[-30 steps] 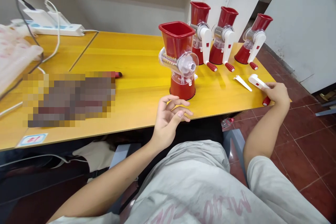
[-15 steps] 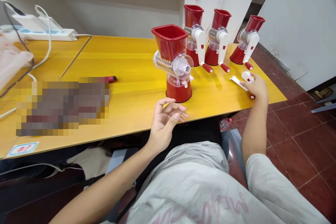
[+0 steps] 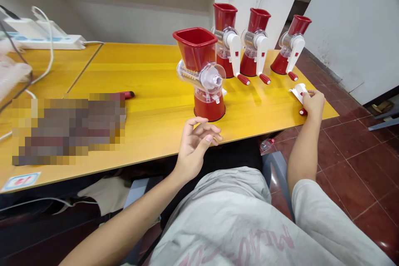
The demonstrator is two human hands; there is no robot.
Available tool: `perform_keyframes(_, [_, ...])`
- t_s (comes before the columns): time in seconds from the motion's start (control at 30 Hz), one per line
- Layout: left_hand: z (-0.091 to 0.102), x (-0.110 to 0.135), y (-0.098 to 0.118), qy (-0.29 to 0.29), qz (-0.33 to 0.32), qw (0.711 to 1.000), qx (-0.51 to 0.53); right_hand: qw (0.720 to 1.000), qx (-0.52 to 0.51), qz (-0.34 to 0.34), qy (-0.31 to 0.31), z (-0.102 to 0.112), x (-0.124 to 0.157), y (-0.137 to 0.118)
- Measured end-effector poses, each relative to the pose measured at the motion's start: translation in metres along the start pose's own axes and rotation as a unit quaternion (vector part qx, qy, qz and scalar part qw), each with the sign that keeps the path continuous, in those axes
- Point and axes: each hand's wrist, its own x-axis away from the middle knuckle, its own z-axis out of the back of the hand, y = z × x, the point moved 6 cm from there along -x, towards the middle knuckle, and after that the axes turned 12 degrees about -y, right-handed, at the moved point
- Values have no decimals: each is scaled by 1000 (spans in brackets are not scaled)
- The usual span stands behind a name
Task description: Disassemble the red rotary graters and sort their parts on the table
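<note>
At the right end of the table, my right hand (image 3: 314, 104) has its fingers closed around a white crank handle (image 3: 299, 90) with a red knob (image 3: 303, 112). My fingers cover part of the handle. My left hand (image 3: 198, 145) hovers over the table's front edge, fingers loosely curled and apart, holding nothing. Just beyond it stands a red rotary grater (image 3: 209, 108), upright, with a square red hopper (image 3: 195, 50) and a clear housing around its drum. A bare white hub (image 3: 217, 80) sticks out of that grater's side, with no crank on it.
Behind, to the right, are three more graters (image 3: 229, 41) (image 3: 254, 45) (image 3: 288, 48), each with a crank fitted. A blurred-out item (image 3: 68, 129) lies on the left of the yellow table (image 3: 149, 79), near a power strip (image 3: 68, 41) and cables.
My right hand has shifted a little to the right along with the crank handle, whose angle has changed. The left hand keeps nearly the same pose. The view has turned slightly.
</note>
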Motion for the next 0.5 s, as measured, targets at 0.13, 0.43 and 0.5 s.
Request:
perform_keyframes(0.13, [3,-1,1,1,-15,1000,1,998,0,-21,-52,-4,1,-3])
perform_keyframes(0.43, [16,-8,11,36,-45,998,-31,994,-81,-68,15,-7,2,-10])
perform_keyframes(0.5, [24,-9,10,62,-47,996,-49,990,-119,-68,19,-7,2,-12])
